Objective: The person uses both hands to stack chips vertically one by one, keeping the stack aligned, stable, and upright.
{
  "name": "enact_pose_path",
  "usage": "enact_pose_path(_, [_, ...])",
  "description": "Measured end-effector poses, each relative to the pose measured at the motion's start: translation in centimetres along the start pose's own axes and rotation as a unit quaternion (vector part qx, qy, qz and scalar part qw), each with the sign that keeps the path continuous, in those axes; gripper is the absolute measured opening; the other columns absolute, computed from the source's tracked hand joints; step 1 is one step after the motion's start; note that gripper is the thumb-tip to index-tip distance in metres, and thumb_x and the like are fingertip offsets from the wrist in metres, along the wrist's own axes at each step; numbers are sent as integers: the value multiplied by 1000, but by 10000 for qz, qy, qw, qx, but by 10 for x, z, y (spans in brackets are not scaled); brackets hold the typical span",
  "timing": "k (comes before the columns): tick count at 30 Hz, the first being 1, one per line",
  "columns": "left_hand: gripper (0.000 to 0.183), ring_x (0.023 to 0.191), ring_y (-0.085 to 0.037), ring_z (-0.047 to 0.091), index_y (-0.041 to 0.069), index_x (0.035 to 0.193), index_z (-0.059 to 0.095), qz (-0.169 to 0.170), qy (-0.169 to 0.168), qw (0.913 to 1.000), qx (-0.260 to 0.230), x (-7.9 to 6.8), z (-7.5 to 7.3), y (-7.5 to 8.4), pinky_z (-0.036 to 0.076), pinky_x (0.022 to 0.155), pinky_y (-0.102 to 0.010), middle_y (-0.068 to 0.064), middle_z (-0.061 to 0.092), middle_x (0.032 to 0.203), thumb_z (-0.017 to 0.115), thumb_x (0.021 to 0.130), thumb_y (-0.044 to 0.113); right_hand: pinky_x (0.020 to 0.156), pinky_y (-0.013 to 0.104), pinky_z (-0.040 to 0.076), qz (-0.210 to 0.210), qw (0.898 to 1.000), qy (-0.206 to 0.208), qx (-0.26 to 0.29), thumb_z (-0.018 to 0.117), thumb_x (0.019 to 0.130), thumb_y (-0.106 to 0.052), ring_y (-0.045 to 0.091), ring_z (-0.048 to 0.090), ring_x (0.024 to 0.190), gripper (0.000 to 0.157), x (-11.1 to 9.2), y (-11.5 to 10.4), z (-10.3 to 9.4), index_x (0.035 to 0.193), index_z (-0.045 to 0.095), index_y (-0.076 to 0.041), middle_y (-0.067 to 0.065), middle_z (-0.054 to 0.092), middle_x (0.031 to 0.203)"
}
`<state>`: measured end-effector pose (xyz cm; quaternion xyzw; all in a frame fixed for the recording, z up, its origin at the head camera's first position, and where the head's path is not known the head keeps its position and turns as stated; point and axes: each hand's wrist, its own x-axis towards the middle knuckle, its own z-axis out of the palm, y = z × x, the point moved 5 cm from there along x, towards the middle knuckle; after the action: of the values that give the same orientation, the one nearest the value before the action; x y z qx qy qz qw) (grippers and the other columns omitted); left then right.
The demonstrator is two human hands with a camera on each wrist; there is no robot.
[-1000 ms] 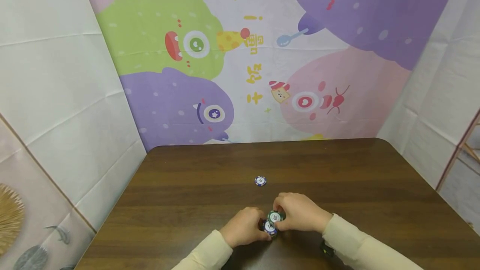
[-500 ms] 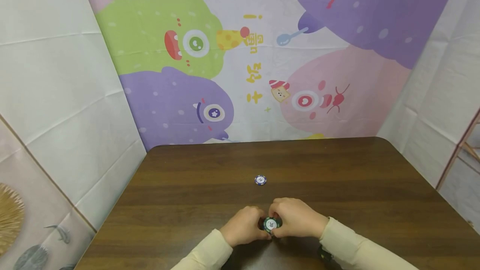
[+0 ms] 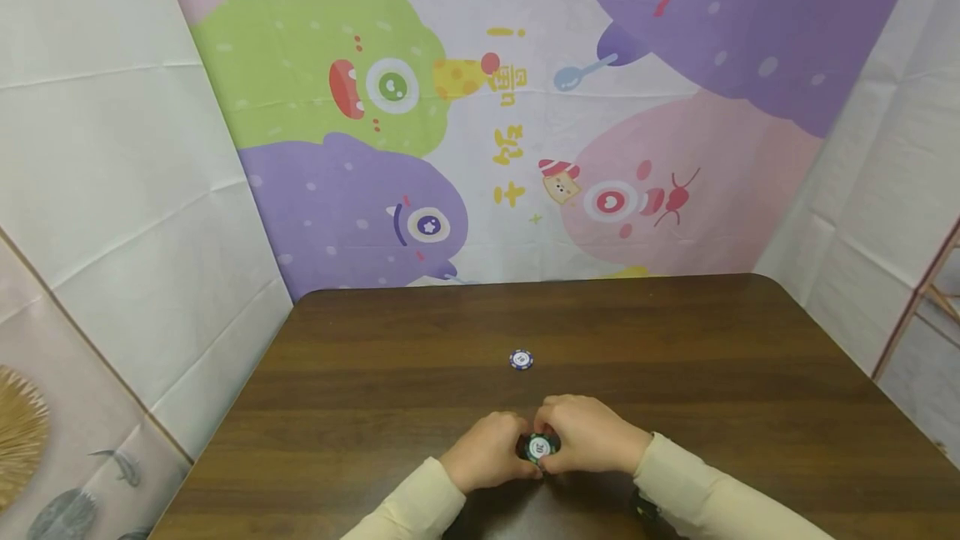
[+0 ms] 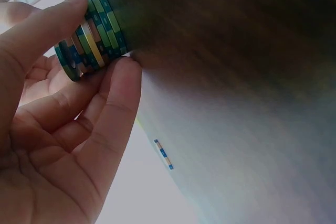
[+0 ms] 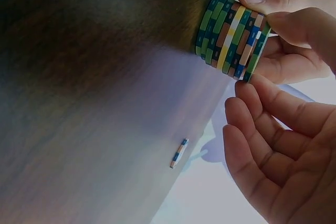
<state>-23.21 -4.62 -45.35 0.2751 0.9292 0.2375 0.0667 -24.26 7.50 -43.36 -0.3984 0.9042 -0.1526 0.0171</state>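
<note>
A stack of poker chips (image 5: pixel 226 38) stands on the table between my hands, its edges striped green, blue, brown and yellow. Its top is a green chip (image 3: pixel 540 447) marked 20. From the left, my left hand (image 3: pixel 487 450) holds the stack with thumb and fingers around its side. My right hand (image 3: pixel 592 436) pinches the green top chip between thumb and index finger, its other fingers loosely curled in the right wrist view. The top chip lies roughly flush with the stack (image 4: pixel 97 35). Fingers hide part of the stack in the head view.
One blue and white poker chip (image 3: pixel 521 359) lies flat on the brown wooden table (image 3: pixel 360 357), farther away than the hands. Behind the table's far edge hangs a cloth (image 3: pixel 510 232) with cartoon monsters. Pale curtains stand at both sides.
My right hand has moved left and slightly toward me with the green chip, bringing it from overlapping the stack's far right onto its top. The left hand has stayed around the stack.
</note>
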Motion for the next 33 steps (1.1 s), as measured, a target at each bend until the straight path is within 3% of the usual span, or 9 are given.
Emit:
enact_pose_path(19, [23,63,0,43,14,85,69,-33,-36,10000,-57,0,1,-1,40,57,-17,9,60,75,85,72,24,57,17,39,18,9999,-106,8,80,71,-29,0,42,65,26,0,1,0,91,71,-14,-11,54,79])
enact_pose_path(33, [22,57,2,44,14,87,68,-34,-92,9991,-401,-1,1,-2,41,53,-16,13,59,70,84,74,24,58,18,39,-29,9998,-215,19,82,72,-28,0,42,66,27,1,-2,-5,91,70,-13,-10,56,79])
